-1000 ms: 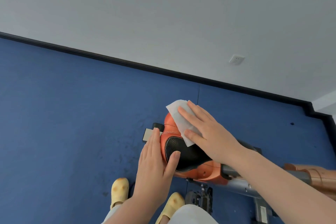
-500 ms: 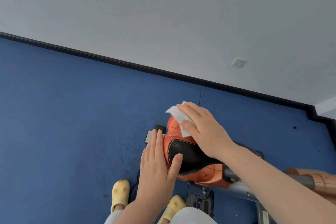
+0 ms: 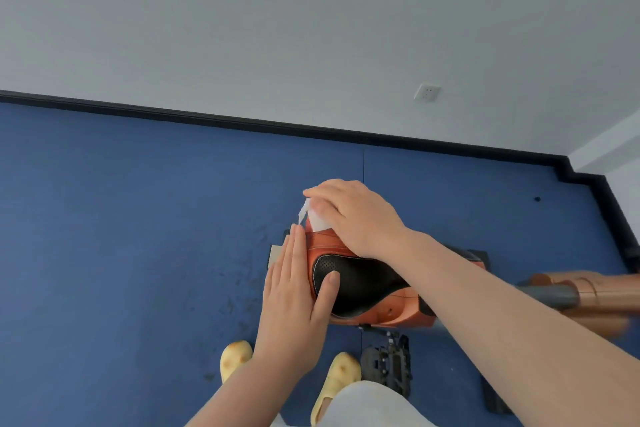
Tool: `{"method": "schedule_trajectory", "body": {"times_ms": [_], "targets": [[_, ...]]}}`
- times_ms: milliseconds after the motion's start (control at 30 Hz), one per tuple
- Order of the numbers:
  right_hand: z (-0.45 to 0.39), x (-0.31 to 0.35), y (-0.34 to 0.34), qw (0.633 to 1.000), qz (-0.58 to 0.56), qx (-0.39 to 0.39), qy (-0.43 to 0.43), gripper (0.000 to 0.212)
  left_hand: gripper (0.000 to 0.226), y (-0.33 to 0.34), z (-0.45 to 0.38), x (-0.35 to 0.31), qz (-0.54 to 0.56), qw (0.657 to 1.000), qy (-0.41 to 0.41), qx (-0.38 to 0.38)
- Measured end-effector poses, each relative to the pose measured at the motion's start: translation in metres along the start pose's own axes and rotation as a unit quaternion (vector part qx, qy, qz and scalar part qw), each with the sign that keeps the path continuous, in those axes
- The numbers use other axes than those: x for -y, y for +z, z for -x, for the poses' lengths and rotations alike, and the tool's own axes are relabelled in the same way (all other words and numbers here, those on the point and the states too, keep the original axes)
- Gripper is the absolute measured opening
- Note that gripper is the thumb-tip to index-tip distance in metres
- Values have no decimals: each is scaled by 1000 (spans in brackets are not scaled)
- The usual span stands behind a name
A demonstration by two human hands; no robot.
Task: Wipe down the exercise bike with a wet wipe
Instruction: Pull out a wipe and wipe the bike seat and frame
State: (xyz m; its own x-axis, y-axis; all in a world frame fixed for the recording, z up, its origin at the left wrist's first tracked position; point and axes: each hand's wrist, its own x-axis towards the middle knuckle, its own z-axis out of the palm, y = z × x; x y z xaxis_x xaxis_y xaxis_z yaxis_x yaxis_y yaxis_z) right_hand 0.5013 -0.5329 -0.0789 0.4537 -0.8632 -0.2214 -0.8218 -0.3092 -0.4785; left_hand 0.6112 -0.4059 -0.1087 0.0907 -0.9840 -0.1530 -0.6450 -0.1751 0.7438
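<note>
Saddle [image 3: 356, 284] of the exercise bike sits just in front of the person, its long axis running from the wide rear at the left to the narrow nose at the right, toward the frame [image 3: 561, 295]. Left hand [image 3: 294, 295] lies flat along the rear left edge, fingers straight, thumb on the black panel. Right hand [image 3: 353, 215] curls over the far rear corner, pressing the wet wipe [image 3: 317, 218] onto the orange rim. My guess: the next stroke runs rightward along the saddle's length, and the right hand is placed for it.

Left hand [image 3: 294, 302] lies flat, fingers straight toward 12 o'clock; right hand [image 3: 353, 215], fingers curled, reaches in from 4 o'clock.
</note>
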Motion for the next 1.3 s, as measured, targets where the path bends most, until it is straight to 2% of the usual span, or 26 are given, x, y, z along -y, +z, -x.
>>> {"method": "schedule_trajectory", "body": {"times_ms": [100, 233, 367, 467, 567, 633, 700, 833, 933, 1033, 1133, 1200, 1300], "targets": [[31, -14, 0, 997, -17, -27, 71, 45, 59, -5, -6, 2, -20, 999, 33, 16], [72, -12, 14, 994, 94, -37, 30, 52, 58, -10, -13, 1, -27, 998, 53, 31], [46, 8, 21, 992, 109, -68, 13, 53, 60, -13, -18, 5, 19, 996, 83, 34], [25, 15, 22, 988, 111, -106, 35, 54, 57, -16, -24, 3, 63, 992, 102, 36], [31, 7, 22, 984, 85, -131, 82, 46, 58, -16, -31, -4, 78, 990, 110, 42], [48, -3, 25, 973, 91, -160, 139, 49, 61, -15, -38, -8, 43, 990, 125, 43], [68, -11, 28, 961, 113, -177, 178, 50, 63, -13, -47, -14, -25, 982, 181, 53], [96, -34, 30, 949, 132, -186, 217, 44, 60, -12, -67, -28, -152, 941, 294, 77], [108, -50, 25, 936, 124, -196, 264, 54, 56, -15, -77, -26, -169, 925, 329, 87], [101, -32, 30, 925, 100, -215, 297, 59, 53, -14, -75, -19, -123, 948, 286, 57], [80, 11, 47, 938, 66, -217, 262, 56, 48, -11, -71, -17, -48, 976, 207, 49], [81, 16, 48, 948, 69, -206, 233, 56, 48, -12, -71, -18, -27, 979, 194, 61], [104, -15, 43, 954, 76, -182, 225, 61, 54, -16, -70, -15, -40, 975, 202, 79]]}}
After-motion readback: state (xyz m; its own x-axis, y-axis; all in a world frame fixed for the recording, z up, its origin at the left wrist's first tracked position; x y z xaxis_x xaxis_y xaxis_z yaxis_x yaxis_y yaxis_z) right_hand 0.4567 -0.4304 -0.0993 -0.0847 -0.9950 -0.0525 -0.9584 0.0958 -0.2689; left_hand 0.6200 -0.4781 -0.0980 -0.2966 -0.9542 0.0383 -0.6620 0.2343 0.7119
